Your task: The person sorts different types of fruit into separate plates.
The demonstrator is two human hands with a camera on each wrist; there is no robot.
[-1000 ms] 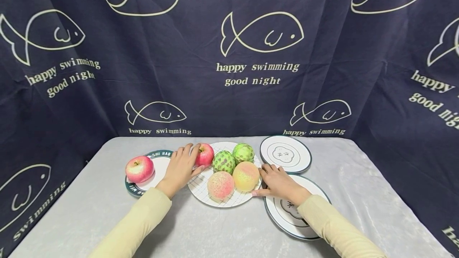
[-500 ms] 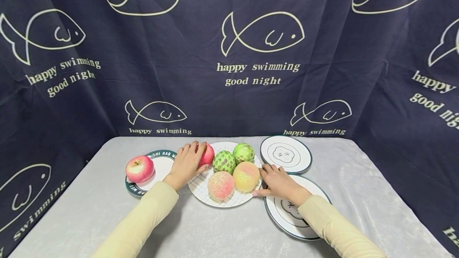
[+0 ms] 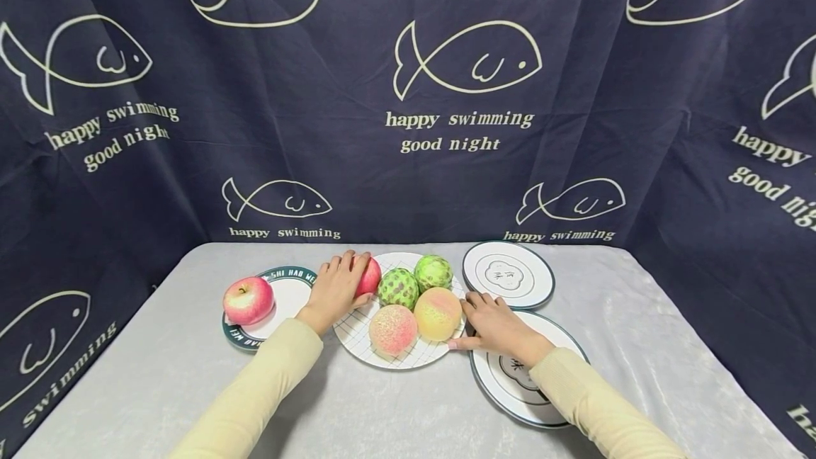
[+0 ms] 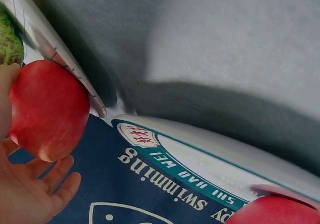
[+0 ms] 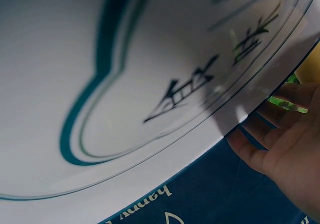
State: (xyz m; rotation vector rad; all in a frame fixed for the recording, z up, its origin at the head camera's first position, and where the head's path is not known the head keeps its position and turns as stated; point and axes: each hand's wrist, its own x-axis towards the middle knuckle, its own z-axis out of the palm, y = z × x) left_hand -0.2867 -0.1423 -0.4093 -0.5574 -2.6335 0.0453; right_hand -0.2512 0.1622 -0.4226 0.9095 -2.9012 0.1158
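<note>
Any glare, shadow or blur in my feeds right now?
Head: evenly lit, fruit clear, soft shadow beneath the left sleeve; left wrist: dark shadow on the tablecloth beside the green-rimmed plate; right wrist: dim, nearby plate blurred toward the top, small glint near its rim.

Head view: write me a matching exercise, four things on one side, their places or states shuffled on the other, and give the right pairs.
Things
1. left hand
2. leftmost plate
3. spotted fruits
4. right hand

Places or states
A. green, lying on the checked plate
B. just right of the yellow peach
C. thumb and fingers around the red apple
D. bearing a single apple

Right pairs: 1-C, 2-D, 3-A, 4-B
</note>
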